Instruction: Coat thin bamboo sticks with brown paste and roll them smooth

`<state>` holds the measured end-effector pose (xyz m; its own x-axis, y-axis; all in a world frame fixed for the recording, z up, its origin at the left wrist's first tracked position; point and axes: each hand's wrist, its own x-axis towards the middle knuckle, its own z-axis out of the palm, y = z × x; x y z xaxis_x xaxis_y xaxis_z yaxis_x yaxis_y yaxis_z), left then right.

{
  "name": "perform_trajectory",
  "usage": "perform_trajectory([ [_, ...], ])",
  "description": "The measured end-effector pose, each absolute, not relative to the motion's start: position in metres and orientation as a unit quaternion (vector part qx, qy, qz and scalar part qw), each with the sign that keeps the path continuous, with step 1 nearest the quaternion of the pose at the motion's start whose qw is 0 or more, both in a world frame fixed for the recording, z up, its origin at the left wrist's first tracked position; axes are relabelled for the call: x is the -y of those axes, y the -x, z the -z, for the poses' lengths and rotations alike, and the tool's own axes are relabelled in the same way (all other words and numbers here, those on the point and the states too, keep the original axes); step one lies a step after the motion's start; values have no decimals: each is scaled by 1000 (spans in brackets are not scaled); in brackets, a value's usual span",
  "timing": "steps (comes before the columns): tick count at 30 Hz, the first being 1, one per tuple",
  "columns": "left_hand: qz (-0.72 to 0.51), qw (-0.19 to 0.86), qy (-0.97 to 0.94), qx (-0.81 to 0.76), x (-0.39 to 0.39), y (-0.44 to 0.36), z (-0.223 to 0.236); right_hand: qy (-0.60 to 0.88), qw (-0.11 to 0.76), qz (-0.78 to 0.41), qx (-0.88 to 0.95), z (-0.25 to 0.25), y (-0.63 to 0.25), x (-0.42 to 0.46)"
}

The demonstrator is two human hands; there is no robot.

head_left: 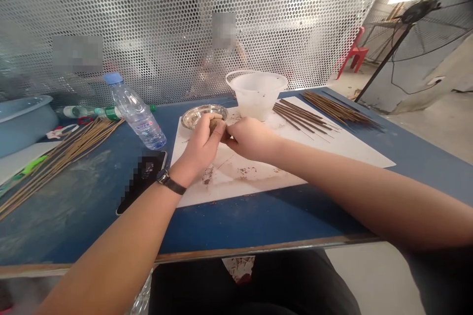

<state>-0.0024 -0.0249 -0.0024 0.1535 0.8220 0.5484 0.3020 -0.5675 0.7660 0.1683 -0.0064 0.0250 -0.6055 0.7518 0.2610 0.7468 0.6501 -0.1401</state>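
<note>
Bucket [258, 98] near the desk's [258, 226] back edge
Left, a bowl [188, 118] at the sheet's [351, 150] corner; right, sticks [303, 112] on the sheet.

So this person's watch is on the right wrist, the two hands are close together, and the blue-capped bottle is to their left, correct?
Not quite: the head view shows the watch on the left wrist. The left hand and right hand are close together, and the blue-capped bottle is to their left.

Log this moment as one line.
left hand: holds brown lump | right hand: at lump, grip hidden | metal dish: behind left hand | bucket: behind right hand | dark sticks: on white sheet
</note>
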Motion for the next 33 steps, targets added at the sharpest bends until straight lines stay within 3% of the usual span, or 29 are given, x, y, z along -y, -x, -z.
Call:
perform_trajectory([
  [6, -501, 202, -741, -399, 27, 8, -3, 407, 200, -92, 887, -31, -172, 5],
  [11, -483, 217, -750, -397, 32, 8, -7, 447, 115, -344, 818, -40, -180, 2],
  [18, -443, 178, -806, -349, 38, 6, -12, 307, 116, -646, 690, -30, -181, -4],
  [27, -480, 255, -760, -355, 38, 8, -13, 364, 173, -669, 624, -19, -166, 4],
  [33, -502, 245, -745, -364, 35, 13, -11, 304, 129, -696, 638, -28, -178, 1],
])
